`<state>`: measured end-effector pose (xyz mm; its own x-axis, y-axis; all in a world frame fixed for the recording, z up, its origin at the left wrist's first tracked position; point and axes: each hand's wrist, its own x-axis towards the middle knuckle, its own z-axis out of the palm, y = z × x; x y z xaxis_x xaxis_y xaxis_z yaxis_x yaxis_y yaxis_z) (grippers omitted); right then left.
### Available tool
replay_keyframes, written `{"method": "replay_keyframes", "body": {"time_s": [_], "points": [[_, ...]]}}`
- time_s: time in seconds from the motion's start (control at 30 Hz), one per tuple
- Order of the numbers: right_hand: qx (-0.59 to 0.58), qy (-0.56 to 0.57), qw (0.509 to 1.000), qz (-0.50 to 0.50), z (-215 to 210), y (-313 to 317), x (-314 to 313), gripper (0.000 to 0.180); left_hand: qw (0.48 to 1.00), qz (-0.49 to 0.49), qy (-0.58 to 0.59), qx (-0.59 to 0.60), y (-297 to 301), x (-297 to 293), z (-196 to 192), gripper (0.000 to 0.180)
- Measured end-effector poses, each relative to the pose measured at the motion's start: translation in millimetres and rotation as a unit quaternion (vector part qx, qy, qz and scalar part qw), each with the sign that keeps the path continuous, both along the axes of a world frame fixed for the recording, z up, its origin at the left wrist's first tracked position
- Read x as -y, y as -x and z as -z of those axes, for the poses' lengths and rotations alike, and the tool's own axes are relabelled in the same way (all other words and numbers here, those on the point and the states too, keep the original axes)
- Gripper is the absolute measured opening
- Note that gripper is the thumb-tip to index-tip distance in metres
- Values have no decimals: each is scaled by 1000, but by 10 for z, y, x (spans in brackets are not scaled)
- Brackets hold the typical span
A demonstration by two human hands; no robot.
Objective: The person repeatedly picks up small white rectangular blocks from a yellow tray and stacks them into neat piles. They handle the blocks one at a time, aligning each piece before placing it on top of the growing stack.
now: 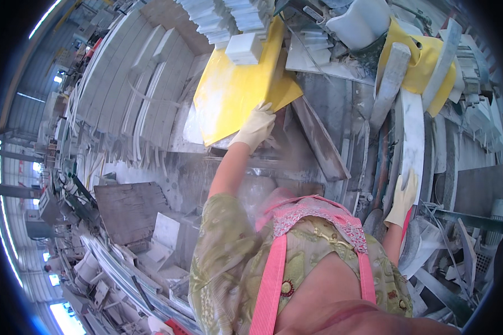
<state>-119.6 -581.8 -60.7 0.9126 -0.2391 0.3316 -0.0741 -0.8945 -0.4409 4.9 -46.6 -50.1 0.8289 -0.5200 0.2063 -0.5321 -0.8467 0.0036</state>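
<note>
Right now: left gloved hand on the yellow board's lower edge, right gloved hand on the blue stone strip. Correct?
Not quite. The head view shows the right hand on a long white stone strip, not blue. The left hand is on the yellow board's lower edge, as stated.

Both gloves are pale cream: left glove [255, 127], right glove [403, 198]. By the left fingers lies a bright yellow board [235, 92]; by the right fingers, a white grey-veined marble strip [412, 134]. The apron straps [271, 279] are pink.

White blocks [243, 48] are stacked at the top. Pale slabs [123, 84] lean in rows on the left. A dark board [129, 210] lies lower left beside white offcuts [165, 231].
</note>
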Motion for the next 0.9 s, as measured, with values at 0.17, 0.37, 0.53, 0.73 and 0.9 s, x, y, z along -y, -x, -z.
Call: {"method": "replay_keyframes", "body": {"time_s": [0.17,0.37,0.53,0.73,0.9], "points": [[-10,44,999,9,-60,109,-160,54,996,-23,27,80,-23,38,119,8],[-39,102,991,74,93,19,-210,57,996,-51,10,67,4,66,131,8],[-51,88,989,106,176,10,-236,61,993,-66,45,81,15,79,171,12],[-108,145,974,140,195,-23,-289,65,991,-66,52,104,22,87,196,12],[-127,163,967,151,244,-12,-258,68,989,-76,89,88,64,91,183,10]]}}
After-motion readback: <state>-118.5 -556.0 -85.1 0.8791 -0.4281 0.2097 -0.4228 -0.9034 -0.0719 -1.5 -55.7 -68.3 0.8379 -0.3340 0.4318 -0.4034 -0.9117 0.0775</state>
